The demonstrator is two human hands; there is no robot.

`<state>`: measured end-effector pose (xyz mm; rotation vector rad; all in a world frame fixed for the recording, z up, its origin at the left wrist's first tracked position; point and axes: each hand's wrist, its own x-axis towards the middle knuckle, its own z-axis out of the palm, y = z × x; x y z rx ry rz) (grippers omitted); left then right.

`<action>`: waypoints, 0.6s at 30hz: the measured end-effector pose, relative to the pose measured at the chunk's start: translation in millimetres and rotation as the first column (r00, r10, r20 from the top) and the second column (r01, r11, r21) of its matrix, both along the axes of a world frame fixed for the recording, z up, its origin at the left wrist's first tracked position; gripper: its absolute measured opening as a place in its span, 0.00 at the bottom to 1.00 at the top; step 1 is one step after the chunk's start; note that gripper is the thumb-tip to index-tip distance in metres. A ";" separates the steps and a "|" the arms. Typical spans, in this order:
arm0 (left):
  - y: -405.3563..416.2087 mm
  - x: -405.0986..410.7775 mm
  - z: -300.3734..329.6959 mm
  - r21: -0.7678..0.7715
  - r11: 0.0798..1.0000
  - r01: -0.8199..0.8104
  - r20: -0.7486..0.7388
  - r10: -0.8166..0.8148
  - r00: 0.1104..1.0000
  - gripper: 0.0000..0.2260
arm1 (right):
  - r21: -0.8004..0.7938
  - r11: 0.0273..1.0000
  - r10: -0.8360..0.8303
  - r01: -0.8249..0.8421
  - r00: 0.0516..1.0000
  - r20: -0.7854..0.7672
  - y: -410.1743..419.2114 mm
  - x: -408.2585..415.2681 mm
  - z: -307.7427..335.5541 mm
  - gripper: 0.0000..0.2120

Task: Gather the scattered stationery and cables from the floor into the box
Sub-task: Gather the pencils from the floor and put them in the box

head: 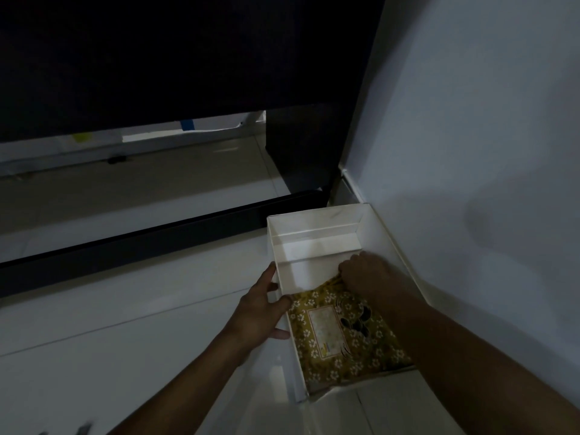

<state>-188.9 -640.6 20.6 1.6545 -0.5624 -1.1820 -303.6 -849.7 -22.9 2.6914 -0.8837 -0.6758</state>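
A white cardboard box (317, 233) stands on the pale floor against the wall on the right. Inside its near half lies a yellow notebook (332, 340) with a white flower pattern, a label and a dark cartoon figure. My right hand (367, 273) is inside the box, its fingers curled round the notebook's far edge. My left hand (260, 309) grips the box's left wall, thumb over the rim and fingers on the outside. The far half of the box shows bare white bottom.
A dark bar (131, 246) runs across the floor just beyond the box, under a large dark piece of furniture (188, 58). The wall (470, 152) closes in the right side. Small dark objects (83, 430) lie at the bottom left edge.
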 end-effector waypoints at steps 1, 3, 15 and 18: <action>-0.4 0.0 0.5 0.002 1.000 -0.001 0.001 0.001 1.000 0.30 | -0.001 1.000 -0.007 0.007 1.000 -0.011 0.4 -0.1 0.2 0.15; -0.8 -0.4 1.4 0.012 1.000 0.001 0.005 -0.001 1.000 0.30 | 0.003 1.000 -0.027 0.027 0.999 -0.041 1.4 -0.2 0.9 0.15; -0.2 0.8 6.4 0.023 1.000 0.016 -0.004 -0.015 1.000 0.31 | 0.096 0.990 -0.093 0.104 0.989 -0.116 -2.2 -2.3 5.8 0.13; 0.3 0.7 7.0 0.026 1.000 0.016 -0.007 -0.016 1.000 0.31 | 0.081 0.994 -0.058 0.067 0.992 -0.115 -1.3 -3.8 3.7 0.14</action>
